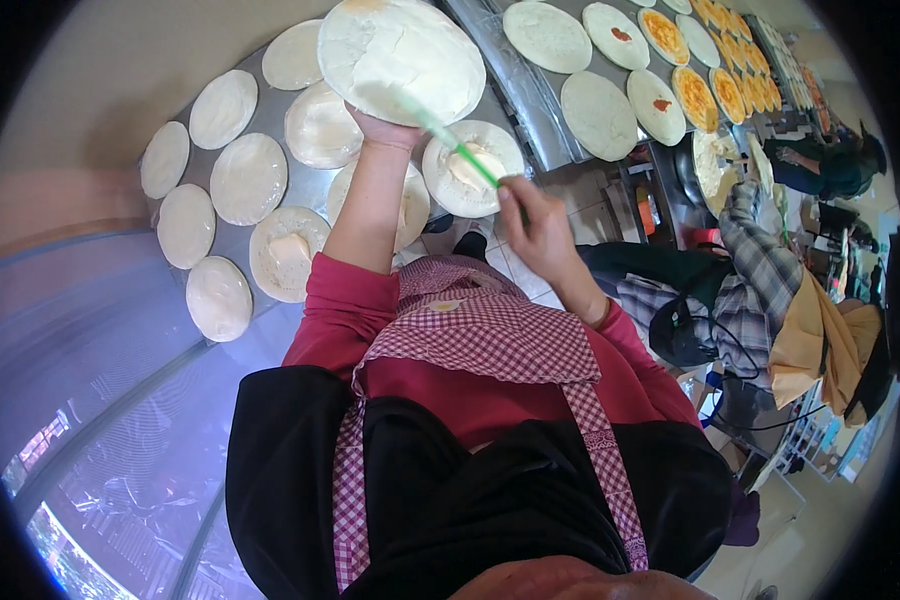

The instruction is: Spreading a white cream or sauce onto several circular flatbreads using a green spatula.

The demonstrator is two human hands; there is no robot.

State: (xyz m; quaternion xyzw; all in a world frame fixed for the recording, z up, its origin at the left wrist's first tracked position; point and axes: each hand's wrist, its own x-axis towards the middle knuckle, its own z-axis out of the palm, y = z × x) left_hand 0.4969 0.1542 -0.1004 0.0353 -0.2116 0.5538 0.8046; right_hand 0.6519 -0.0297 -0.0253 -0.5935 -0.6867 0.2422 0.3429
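Raised over the far edge of the metal table (308, 187), a large round flatbread (400, 60) coated with white spread rests on my left hand (384, 131). That hand supports it from below, and most of its fingers are hidden beneath the bread. My right hand (540, 226) is closed around the green handle of a spatula (478, 166). The spatula's pale, blurred blade touches or hovers over the bread's near edge; I cannot tell which. Just below it lies another flatbread (473, 168) with a dollop of white spread in its middle.
Several flatbreads (248, 178) cover the table at left, some with a lump of spread (290, 249). A second table (497, 50) at right bears plain and red-orange sauced rounds (666, 37). A person in a plaid shirt (750, 240) stands at right, another in dark clothes (832, 165) farther off.
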